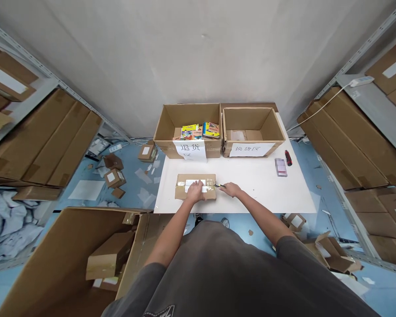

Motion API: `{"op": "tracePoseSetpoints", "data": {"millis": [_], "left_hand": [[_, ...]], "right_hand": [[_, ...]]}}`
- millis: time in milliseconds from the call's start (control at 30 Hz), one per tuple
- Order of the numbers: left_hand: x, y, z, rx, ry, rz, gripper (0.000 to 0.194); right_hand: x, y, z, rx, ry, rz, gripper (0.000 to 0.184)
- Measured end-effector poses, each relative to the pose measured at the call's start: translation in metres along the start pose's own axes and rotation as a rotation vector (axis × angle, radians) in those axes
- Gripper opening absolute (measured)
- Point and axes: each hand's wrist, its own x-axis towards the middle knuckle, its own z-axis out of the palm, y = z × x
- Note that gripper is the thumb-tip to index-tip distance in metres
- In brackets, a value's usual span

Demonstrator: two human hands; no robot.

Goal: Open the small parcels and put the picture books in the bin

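Observation:
A taped cardboard box (181, 190) with white labels lies lengthwise near the front edge of the white table (260, 193). My left hand (195, 191) rests on top of it, fingers spread over the label. Closed in my right hand (231, 189) is a utility knife (221, 186) with a dark and yellow body. Its tip meets the right end of the box, by the tape; how far the blade reaches in is too small to tell.
Two open cartons stand behind: the left carton (165, 149) holds colourful boxed items, the right carton (277, 137) a small clear piece. A red-black tool (288, 158) lies right, beside a blurred paper (280, 167). A big open carton (49, 251) stands lower left. Shelves flank both sides.

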Motion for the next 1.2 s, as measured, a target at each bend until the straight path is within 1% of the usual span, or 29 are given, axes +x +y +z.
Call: {"op": "tracePoseSetpoints", "data": {"millis": [100,200,333,433,533,667,733,900,933,1000,1067,1100,1133,1200], "left_hand": [[-0.001,0.000,-0.001,-0.016,-0.006,0.000,0.089],[-0.001,0.000,0.001,-0.020,-0.017,-0.003,0.096],[0.001,-0.002,0.004,-0.020,-0.027,-0.029,0.099],[0.003,-0.004,0.006,-0.022,-0.034,-0.039,0.099],[0.003,-0.005,0.008,-0.025,-0.033,-0.031,0.100],[0.005,-0.005,0.006,-0.005,-0.007,-0.031,0.091],[0.005,-0.003,0.004,0.008,-0.007,-0.028,0.090],[0.000,-0.004,0.001,-0.012,-0.018,0.024,0.101],[-0.001,-0.005,0.000,-0.041,-0.008,0.035,0.099],[-0.002,-0.008,-0.002,-0.115,0.010,0.025,0.085],[0.001,-0.012,-0.005,-0.150,0.021,-0.018,0.070],[0.003,-0.013,-0.006,-0.134,0.027,-0.040,0.068],[0.007,-0.014,-0.007,-0.099,0.036,-0.058,0.070],[0.015,-0.017,-0.008,-0.016,0.066,-0.088,0.085]], "right_hand": [[-0.005,-0.001,0.013,0.084,0.006,0.037,0.070],[-0.009,-0.003,0.032,0.188,0.018,0.068,0.069],[-0.012,-0.008,0.054,0.356,0.078,0.086,0.065],[-0.015,-0.014,0.064,0.475,0.126,0.120,0.061],[-0.018,-0.019,0.070,0.551,0.135,0.130,0.060],[-0.022,-0.024,0.075,0.529,0.128,0.105,0.061],[-0.024,-0.025,0.078,0.520,0.140,0.107,0.062],[-0.032,-0.023,0.085,0.569,0.148,0.151,0.062],[-0.034,-0.022,0.086,0.596,0.142,0.158,0.062],[-0.036,-0.019,0.090,0.654,0.142,0.168,0.061],[-0.038,-0.017,0.093,0.705,0.168,0.179,0.060],[-0.038,-0.015,0.095,0.725,0.185,0.185,0.059],[-0.038,-0.014,0.095,0.742,0.199,0.192,0.059],[-0.038,-0.013,0.094,0.771,0.216,0.197,0.060]]}}
